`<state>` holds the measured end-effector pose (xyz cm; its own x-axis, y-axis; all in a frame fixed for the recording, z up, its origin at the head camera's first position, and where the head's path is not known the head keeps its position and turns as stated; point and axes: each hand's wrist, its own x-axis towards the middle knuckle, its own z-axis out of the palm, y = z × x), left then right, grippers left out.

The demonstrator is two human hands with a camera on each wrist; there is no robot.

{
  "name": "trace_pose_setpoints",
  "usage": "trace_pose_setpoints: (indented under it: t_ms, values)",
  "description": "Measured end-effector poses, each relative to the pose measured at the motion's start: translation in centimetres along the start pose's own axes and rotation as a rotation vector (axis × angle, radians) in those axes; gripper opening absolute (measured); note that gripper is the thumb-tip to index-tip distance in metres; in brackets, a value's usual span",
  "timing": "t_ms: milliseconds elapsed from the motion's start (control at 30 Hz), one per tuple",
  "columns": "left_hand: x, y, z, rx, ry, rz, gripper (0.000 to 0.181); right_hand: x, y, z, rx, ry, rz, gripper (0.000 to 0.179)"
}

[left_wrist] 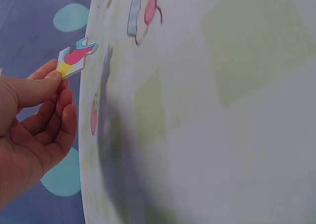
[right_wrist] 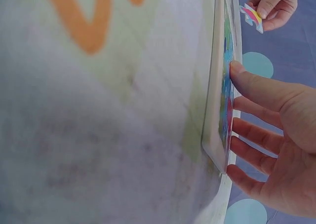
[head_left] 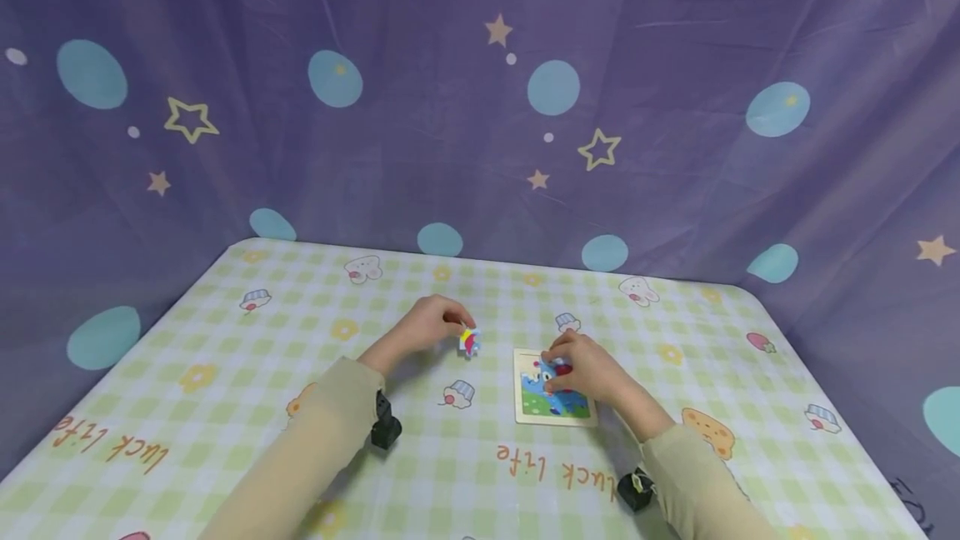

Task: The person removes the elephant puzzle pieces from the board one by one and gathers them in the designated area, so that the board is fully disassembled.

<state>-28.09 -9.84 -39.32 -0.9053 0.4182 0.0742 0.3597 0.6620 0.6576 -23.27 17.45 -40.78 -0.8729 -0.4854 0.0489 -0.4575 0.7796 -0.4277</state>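
My left hand [head_left: 429, 325] pinches a jigsaw puzzle piece [left_wrist: 75, 60] between thumb and index finger, raised above the tablecloth. The piece has pink, yellow and light blue on its face and knobbed edges. To its right lies a small wooden puzzle board [head_left: 557, 421] with a pale rim and a picture of a blue figure on green. My right hand [head_left: 588, 367] is over the board's upper right part, hiding some of the picture. In the right wrist view, the fingertips [right_wrist: 238, 68] of that hand rest at the board's face, with the fingers spread and only slightly bent.
A green-and-white checked tablecloth [head_left: 247, 373] with printed cupcakes, flowers and lettering covers the table. Behind it hangs a purple curtain [head_left: 435, 165] with stars and blue ovals. A black wrist device [head_left: 386, 430] sits at the left cuff, and another [head_left: 635, 490] at the right.
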Motion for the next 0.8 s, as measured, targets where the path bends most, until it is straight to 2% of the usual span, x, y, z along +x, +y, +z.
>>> trace_pose_setpoints:
  t_ms: [433, 600, 800]
  values:
    - [0.3, -1.5, -0.2, -0.044, -0.020, -0.018, 0.011, 0.0, 0.2, 0.1, -0.001, 0.017, -0.014, 0.044]
    - [0.4, -1.6, -0.2, -0.041, -0.017, -0.016, 0.010, 0.0, 0.2, 0.1, -0.009, 0.013, -0.006, 0.044]
    - [0.6, -1.7, 0.2, -0.006, 0.007, -0.045, 0.010, 0.1, 0.3, 0.2, -0.008, 0.012, -0.019, 0.044]
